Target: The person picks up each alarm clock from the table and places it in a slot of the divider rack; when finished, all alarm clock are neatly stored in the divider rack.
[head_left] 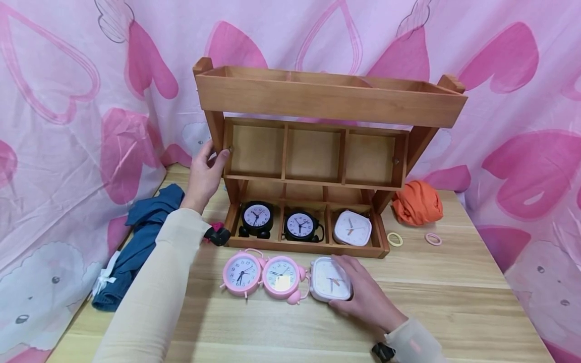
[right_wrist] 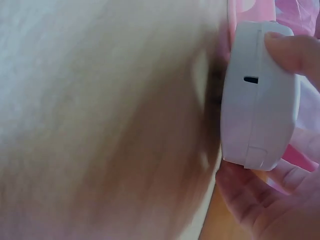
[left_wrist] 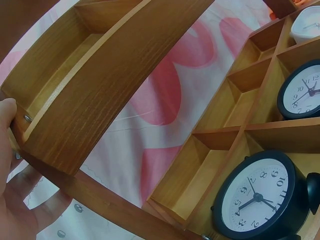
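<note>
A wooden three-tier shelf (head_left: 327, 101) stands on the table. My left hand (head_left: 210, 164) grips its left side post, thumb on the front edge; the left wrist view shows the thumb (left_wrist: 7, 117) on the post beside the middle tier (left_wrist: 100, 85). My right hand (head_left: 351, 290) holds a white square clock (head_left: 328, 280) lying on the table in front of the shelf. In the right wrist view its fingers (right_wrist: 295, 50) pinch the clock's white casing (right_wrist: 257, 100). Two pink alarm clocks (head_left: 242, 274) (head_left: 281, 276) lie to its left.
The bottom tier holds two black clocks (head_left: 256, 217) (head_left: 299, 225) and a white clock (head_left: 352, 228); the upper tiers look bare. Blue cloth (head_left: 140, 242) lies left of the shelf, orange cloth (head_left: 417, 202) and two hair ties (head_left: 395, 238) (head_left: 433, 238) right. A pink heart-print sheet (head_left: 68, 126) hangs behind.
</note>
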The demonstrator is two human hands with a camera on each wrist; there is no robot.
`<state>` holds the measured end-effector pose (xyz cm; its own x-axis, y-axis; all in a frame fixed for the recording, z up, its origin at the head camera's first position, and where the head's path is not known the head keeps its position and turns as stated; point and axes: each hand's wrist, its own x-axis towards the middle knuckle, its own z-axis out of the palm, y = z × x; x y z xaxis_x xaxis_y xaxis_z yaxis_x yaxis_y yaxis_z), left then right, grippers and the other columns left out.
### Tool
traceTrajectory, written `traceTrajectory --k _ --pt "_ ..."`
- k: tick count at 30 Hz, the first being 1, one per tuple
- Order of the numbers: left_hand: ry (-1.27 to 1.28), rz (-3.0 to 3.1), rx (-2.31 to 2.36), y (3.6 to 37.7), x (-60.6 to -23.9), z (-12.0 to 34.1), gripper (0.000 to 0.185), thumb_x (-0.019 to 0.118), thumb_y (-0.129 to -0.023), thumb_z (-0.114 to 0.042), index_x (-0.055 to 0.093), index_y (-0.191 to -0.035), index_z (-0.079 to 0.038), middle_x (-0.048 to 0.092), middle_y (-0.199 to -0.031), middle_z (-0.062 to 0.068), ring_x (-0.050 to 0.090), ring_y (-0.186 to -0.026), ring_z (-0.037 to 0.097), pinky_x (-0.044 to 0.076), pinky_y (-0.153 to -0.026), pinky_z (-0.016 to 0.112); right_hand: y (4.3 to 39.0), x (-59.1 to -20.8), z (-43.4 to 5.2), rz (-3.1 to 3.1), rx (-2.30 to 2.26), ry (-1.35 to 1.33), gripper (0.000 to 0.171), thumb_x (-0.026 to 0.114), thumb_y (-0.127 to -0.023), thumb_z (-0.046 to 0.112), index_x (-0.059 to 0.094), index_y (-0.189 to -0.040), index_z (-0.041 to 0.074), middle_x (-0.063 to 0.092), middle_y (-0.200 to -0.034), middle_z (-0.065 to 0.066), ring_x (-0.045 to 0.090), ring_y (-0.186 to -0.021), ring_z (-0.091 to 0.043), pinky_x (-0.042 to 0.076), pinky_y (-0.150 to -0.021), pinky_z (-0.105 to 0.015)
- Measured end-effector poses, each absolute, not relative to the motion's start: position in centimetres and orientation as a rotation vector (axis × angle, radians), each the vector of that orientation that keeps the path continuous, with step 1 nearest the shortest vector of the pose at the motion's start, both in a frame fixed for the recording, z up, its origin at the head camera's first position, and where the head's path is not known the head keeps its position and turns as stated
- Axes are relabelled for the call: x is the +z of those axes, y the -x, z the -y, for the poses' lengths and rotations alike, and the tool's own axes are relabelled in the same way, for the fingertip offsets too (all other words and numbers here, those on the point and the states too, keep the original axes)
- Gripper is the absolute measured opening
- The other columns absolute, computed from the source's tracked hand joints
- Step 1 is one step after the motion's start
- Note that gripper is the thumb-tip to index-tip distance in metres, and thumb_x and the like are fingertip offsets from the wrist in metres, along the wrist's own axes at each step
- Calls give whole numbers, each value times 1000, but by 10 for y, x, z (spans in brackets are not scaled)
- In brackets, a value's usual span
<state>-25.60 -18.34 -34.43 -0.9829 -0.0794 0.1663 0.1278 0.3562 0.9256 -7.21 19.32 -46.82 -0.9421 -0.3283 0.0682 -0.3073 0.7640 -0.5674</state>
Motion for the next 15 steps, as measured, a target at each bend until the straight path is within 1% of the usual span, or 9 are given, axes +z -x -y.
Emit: traceTrajectory --k 2,7,10,15 --pt "43 2429 -1689 256 -345 183 63 50 -97 -56 31 -153 -37 35 -159 0 38 -144 29 42 -111 49 70 -464 -194 -2947 -919 525 101 92 -64 34 41 -150 14 46 -147 -8 48 -132 -27 44 -108 -51" --pt "56 2419 -1693 257 -345 184 63 50 -97 -55 31 -153 -35 36 -158 0 38 -144 29 42 -111 49 68 -442 -198 -3065 -935 564 106 94 -61 30 41 -148 3 45 -145 -15 52 -127 -31 45 -105 -51" --pt "51 2420 -1692 257 -344 184 62 50 -97 -55 31 -153 -35 36 -158 0 38 -144 29 41 -111 50 68 -424 -201 -3145 -964 576 107 96 -57 25 41 -145 -2 43 -144 -18 52 -125 -34 45 -104 -52" --pt "45 2421 -1694 256 -344 183 62 51 -97 -54 32 -153 -35 36 -158 0 39 -144 29 42 -111 49 69 -395 -207 -3256 -998 581 107 96 -54 16 42 -144 -3 43 -142 -21 55 -119 -36 50 -97 -54"
